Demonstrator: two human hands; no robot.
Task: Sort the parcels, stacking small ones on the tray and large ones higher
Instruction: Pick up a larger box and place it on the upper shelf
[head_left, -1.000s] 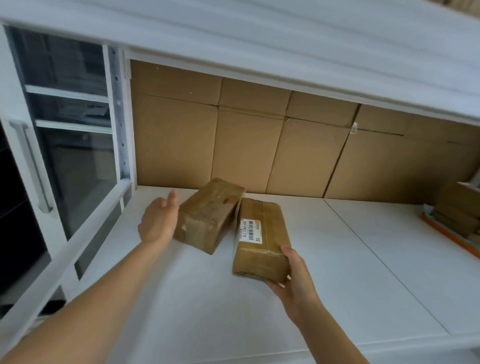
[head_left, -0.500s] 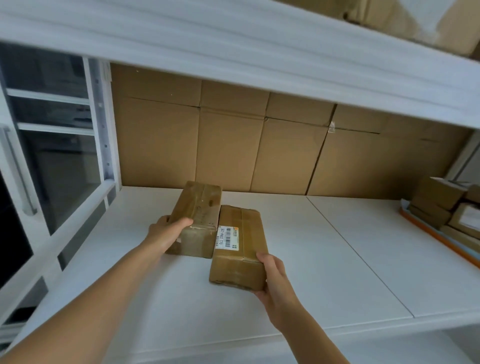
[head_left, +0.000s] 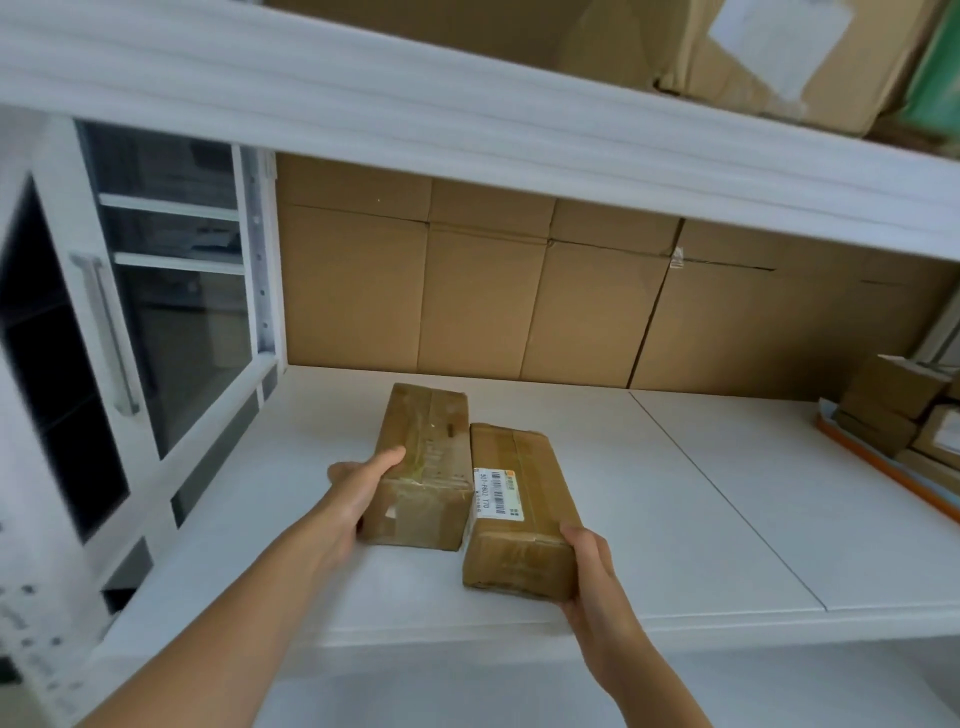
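Cardboard: plain parcel (head_left: 423, 467) clasped at near end by left hand (head_left: 358, 493) | labelled parcel (head_left: 519, 509) clasped by right hand (head_left: 597, 571) | risk: close to shelf (head_left: 727, 519) edge, a one-handed grip could be lost.

On my feed I see a white laminate shelf board (head_left: 727, 519) with a seam running front to back. Flat brown cardboard sheets (head_left: 467, 301) line the wall behind it. At the left stands a white perforated metal upright (head_left: 258, 270), and beside it a glass-paned white door (head_left: 176, 322) with a long silver bar handle (head_left: 106, 332). A white shelf beam (head_left: 467, 130) crosses overhead.
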